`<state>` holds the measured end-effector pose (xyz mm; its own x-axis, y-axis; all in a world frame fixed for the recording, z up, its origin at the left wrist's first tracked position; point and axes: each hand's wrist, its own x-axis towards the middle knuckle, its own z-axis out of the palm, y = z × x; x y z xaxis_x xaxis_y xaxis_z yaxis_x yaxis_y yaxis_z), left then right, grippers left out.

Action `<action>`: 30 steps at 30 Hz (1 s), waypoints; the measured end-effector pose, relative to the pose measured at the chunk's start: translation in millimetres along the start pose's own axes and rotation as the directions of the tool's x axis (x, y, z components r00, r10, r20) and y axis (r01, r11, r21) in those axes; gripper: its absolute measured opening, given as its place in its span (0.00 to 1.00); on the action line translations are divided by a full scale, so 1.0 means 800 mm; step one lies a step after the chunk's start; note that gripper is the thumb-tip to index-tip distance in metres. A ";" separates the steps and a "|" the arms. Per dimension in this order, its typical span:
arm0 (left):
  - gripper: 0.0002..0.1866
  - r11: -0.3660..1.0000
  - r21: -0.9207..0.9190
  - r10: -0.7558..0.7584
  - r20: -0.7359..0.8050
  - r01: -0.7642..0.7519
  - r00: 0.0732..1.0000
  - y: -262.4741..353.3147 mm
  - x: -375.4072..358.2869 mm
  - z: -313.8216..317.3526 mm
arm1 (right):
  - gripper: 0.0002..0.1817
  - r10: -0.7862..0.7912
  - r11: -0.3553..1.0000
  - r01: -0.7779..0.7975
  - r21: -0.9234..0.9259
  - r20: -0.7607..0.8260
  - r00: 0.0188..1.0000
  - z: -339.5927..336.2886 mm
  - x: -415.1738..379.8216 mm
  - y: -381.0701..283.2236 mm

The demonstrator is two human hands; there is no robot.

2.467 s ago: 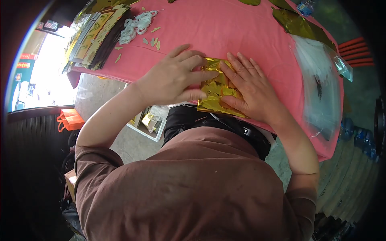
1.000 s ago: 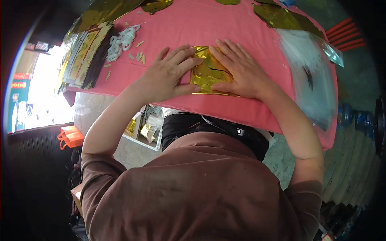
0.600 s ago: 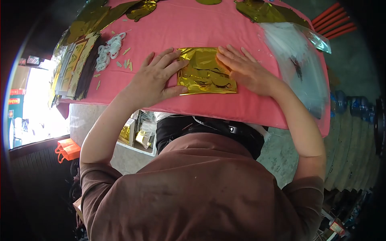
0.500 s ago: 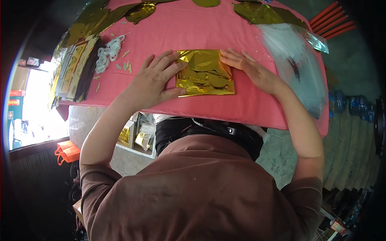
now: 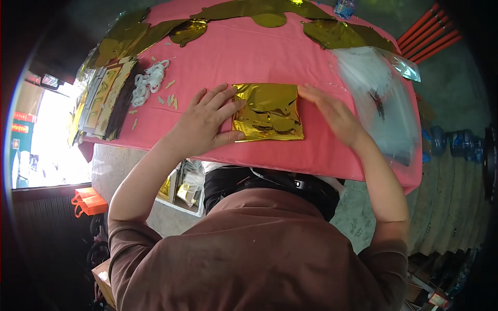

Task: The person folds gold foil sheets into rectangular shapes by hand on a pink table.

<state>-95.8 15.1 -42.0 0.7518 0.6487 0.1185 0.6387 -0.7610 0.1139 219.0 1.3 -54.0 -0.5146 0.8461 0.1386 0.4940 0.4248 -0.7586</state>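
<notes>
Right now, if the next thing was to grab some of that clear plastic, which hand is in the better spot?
Probably the right hand. It's beside the gold foil, on the same side as the clear plastic. The left hand rests at the foil's far side.

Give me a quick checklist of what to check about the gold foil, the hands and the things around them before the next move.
1. Gold foil lying flat on the pink cloth: ok.
2. Foil surface free of creases: not ok, wrinkles show across it.
3. Left hand on the foil: ok, fingers over its left edge.
4. Right hand touching the foil: cannot tell, its fingertips are right by the edge.
5. White cords apart from the foil: ok, off to the left.
6. Plastic bags apart from the foil: ok, off to the right.
</notes>
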 end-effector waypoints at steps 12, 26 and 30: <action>0.31 1.000 0.008 0.029 -0.089 -0.029 0.996 -0.003 0.000 0.006 | 0.24 -0.180 0.902 0.142 -0.408 -0.058 0.982 0.070 0.072 -0.043; 0.28 0.980 -0.191 0.027 -0.118 -0.049 0.993 -0.008 -0.004 0.008 | 0.29 -0.136 0.835 0.170 -0.524 0.104 0.985 0.085 0.069 -0.040; 0.21 0.938 -0.329 0.047 -0.192 -0.110 0.980 -0.018 -0.003 0.004 | 0.29 -0.135 0.839 0.166 -0.518 0.097 0.986 0.084 0.070 -0.040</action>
<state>-106.6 24.6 -46.8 0.7354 0.6019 0.3112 0.4628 -0.7816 0.4182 127.3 13.2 -64.7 -0.6422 0.7458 0.1768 0.6921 0.6634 -0.2844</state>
